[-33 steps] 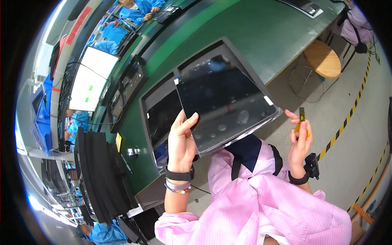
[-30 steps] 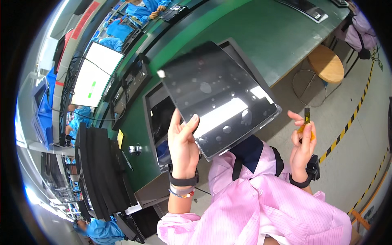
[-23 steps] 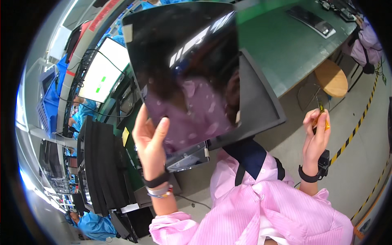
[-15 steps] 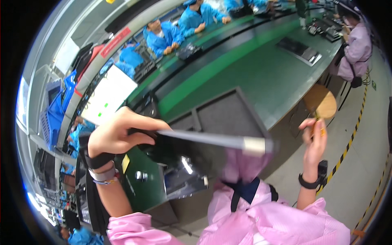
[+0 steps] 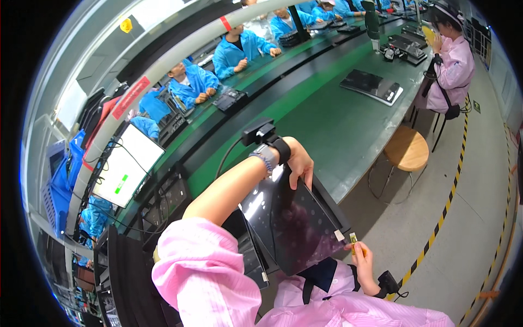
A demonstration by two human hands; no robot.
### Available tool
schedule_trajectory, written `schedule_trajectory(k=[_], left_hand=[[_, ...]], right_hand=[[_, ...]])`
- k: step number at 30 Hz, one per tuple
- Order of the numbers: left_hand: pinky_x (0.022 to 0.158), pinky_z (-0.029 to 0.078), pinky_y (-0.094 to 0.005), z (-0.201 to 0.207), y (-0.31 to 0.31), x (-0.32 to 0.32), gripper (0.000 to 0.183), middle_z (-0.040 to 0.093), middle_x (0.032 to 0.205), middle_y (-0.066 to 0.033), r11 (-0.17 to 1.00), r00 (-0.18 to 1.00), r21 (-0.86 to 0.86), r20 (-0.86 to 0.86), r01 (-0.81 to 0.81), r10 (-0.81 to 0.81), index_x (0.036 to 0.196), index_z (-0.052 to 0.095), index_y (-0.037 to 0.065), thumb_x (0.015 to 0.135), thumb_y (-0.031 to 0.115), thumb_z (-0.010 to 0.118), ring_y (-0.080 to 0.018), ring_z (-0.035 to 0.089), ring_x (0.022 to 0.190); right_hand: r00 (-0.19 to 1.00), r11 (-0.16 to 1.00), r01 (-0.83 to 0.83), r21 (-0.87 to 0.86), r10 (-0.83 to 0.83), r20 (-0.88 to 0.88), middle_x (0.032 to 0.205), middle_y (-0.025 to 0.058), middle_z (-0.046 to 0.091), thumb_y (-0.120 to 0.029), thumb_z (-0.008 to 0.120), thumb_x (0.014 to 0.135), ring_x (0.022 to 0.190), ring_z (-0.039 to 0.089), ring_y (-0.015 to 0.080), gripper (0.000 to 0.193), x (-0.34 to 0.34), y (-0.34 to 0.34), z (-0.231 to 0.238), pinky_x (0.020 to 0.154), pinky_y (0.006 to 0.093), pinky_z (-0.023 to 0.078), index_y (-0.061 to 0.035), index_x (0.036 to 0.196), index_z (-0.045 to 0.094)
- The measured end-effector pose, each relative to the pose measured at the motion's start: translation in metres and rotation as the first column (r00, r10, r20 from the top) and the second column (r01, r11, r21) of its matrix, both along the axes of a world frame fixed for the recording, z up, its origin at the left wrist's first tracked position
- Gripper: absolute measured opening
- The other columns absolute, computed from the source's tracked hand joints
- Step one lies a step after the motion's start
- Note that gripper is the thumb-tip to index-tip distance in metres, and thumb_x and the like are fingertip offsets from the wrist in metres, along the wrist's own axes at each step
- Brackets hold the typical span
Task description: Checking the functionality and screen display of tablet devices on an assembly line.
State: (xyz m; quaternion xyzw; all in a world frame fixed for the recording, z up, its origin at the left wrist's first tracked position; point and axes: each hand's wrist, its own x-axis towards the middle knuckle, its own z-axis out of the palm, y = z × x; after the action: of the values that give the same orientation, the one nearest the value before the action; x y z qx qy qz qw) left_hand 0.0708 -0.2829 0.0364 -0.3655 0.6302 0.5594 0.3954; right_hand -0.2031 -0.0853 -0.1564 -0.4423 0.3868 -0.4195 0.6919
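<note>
A glossy black screen panel with pale specks stands tilted in front of me. The fingers and thumb of my left hand grip its far edge. A small white tab sticks out at the panel's right corner. Just beside that tab is my right hand, its fingertips pinching a small yellow strip. I cannot tell whether the strip touches the panel. Partly hidden behind the panel is a dark grey tray. A second glossy panel shows at the left, near the bench edge.
Across the green bench lies a flat black device. A wooden stool stands by its right edge. On the left are a lit monitor and dark trays. Several people in blue and one in pink work nearby.
My left hand has moved right with the panel, which has turned from edge-on to show its face. My right hand has come down and left, close to the panel's corner. My view has shifted.
</note>
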Motion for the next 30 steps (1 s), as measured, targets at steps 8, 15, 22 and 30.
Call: schedule_trajectory(k=[8,15,22,30], left_hand=[[0.085,0.046,-0.0272,-0.087,-0.005,0.019,0.048,0.068,0.106,-0.0046,0.954,0.962,-0.294,-0.242,0.054,-0.129,0.115,0.063,0.006,0.068,0.003,0.073,-0.0157,0.061,0.093],[0.086,0.047,-0.0359,0.001,0.112,0.03,0.033,0.064,0.103,-0.0135,0.251,0.846,-0.816,-0.534,-0.521,0.018,0.103,0.065,0.002,0.07,0.0,0.069,-0.0301,0.06,0.096],[0.065,0.051,-0.0279,0.056,0.312,-0.017,0.01,0.069,0.083,-0.0106,-0.055,0.564,-0.627,-0.733,-0.777,0.381,0.086,0.069,0.0,0.076,0.003,0.069,-0.0189,0.066,0.072],[0.075,0.046,-0.0232,-0.096,0.443,-0.125,0.016,0.058,0.097,-0.0075,-0.768,-0.525,0.127,-0.798,-0.628,0.297,0.102,0.062,-0.007,0.091,0.003,0.055,-0.0116,0.057,0.084]], right_hand=[[0.996,0.99,0.05,0.133,-0.041,-0.076,0.057,-0.0094,0.037,-0.026,0.047,0.097,0.048,0.022,0.0001,0.033,-0.004,0.0,-0.001,0.046,0.0207,0.015,0.0003,0.09,0.065],[0.998,0.992,0.046,0.116,-0.041,-0.046,0.059,-0.0063,0.044,-0.021,0.046,0.096,0.05,0.024,0.0003,0.029,-0.004,0.012,0.009,0.047,0.021,0.017,0.0009,0.088,0.064],[0.928,0.792,-0.367,-0.488,0.349,-0.132,0.082,0.0098,0.061,-0.009,0.051,0.09,0.069,0.056,0.0141,0.021,-0.001,0.046,0.038,0.062,0.0245,0.043,0.0059,0.086,0.066],[0.7,0.616,-0.655,-0.437,0.713,-0.045,0.081,0.0088,0.059,-0.005,0.058,0.087,0.063,0.051,0.0118,0.015,0.062,0.109,0.048,0.054,0.0237,0.038,0.0045,0.095,0.067]])
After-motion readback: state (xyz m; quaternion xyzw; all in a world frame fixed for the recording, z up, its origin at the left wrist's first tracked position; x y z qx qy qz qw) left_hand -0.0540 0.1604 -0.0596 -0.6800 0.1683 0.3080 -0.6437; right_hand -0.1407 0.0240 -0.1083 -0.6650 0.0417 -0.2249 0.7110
